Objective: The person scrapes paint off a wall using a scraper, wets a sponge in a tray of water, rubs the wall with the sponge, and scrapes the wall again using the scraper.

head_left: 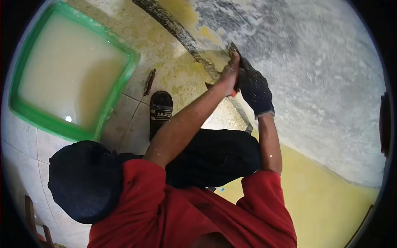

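The bare left hand (228,78) and gloved right hand (255,87) are together by the grey-mottled wall (314,78), a dark blade (233,48) between them, tip jutting beyond; whether either grips it, I can't tell.

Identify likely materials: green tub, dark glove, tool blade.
Green tub: likely plastic, faintly glossy; rounded, moulded-looking rim.
Dark glove: probably knit fabric, matte; close fit, pale-edged cuff.
Tool blade: perhaps metal, dull; thin and pointed, too small to confirm.

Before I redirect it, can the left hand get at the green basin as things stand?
Probably yes, with a stretch: only a brown strip lies low before the green basin. The left hand would first have to leave the dark blade.
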Demonstrator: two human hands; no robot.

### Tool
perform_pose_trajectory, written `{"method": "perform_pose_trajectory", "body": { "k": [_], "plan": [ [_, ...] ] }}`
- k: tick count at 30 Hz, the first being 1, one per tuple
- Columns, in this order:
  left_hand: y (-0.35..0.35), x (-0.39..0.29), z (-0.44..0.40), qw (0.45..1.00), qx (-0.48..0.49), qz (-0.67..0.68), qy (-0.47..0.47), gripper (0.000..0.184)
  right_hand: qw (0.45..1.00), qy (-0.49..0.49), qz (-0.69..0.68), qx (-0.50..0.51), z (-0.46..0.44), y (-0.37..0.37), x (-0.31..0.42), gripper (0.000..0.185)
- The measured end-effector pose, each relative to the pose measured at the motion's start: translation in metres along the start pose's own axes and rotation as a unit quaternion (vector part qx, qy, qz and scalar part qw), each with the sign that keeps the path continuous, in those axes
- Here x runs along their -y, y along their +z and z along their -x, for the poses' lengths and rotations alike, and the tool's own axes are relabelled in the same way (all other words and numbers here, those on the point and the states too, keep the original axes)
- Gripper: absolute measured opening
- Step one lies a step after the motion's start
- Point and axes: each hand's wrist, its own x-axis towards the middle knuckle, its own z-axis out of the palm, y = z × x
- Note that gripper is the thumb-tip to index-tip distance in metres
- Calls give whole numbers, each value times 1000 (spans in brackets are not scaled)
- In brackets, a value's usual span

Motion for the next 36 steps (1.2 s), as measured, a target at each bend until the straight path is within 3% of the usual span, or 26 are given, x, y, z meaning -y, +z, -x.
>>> {"method": "perform_pose_trajectory", "body": {
  "k": [2,3,5,6,8,10,12,13,17,19,20,23,24,25,27,30,33,34,36],
  "plan": [
    [-5,-18,15,999,28,-14,-8,85,998,-48,-24,-12,-7,-2,11,41],
    [22,-13,-12,993,105,-53,3,85,996,-25,14,-86,0,-8,-12,41],
    [27,1,-2,993,44,-105,18,86,998,-20,-4,-52,18,-12,-13,40],
    [35,2,23,986,5,-124,113,90,998,-9,-27,-59,25,-10,-10,40],
    [28,5,14,982,39,-166,76,97,999,23,-3,-27,22,-13,-4,40],
    [27,6,15,985,28,-141,99,98,997,68,21,8,19,-10,-4,40],
    [19,0,7,996,-5,-81,22,92,992,-55,109,29,6,-3,-11,40],
    [2,-8,4,992,65,-104,-8,86,982,-112,150,39,7,0,-14,40],
    [8,-11,9,994,61,-89,6,81,991,-109,64,-42,-1,8,-15,40],
    [25,-3,15,996,39,-72,42,79,999,-20,7,-47,14,-6,-1,39],
    [28,1,18,994,41,-97,22,79,988,136,-68,-17,18,-16,8,39],
    [28,-9,26,986,31,-148,-75,80,976,191,-95,36,16,-21,16,40],
    [24,-9,21,991,27,-129,-28,80,999,44,-6,1,15,-4,-3,41],
    [20,-11,18,993,24,-113,17,80,999,50,-10,3,8,2,-8,41],
    [11,-19,12,999,46,-20,-3,78,980,-155,97,-77,0,15,-13,43],
    [4,-24,2,996,39,-76,-30,79,996,-63,35,-61,-5,24,-12,43],
    [14,-6,6,988,8,-154,24,85,996,-66,-1,-52,13,1,-4,43],
    [22,-8,14,980,-18,-192,38,87,990,74,-115,-42,17,-4,3,39],
    [26,-12,23,983,12,-182,6,86,989,98,-109,-36,15,0,4,40]
  ]
}}
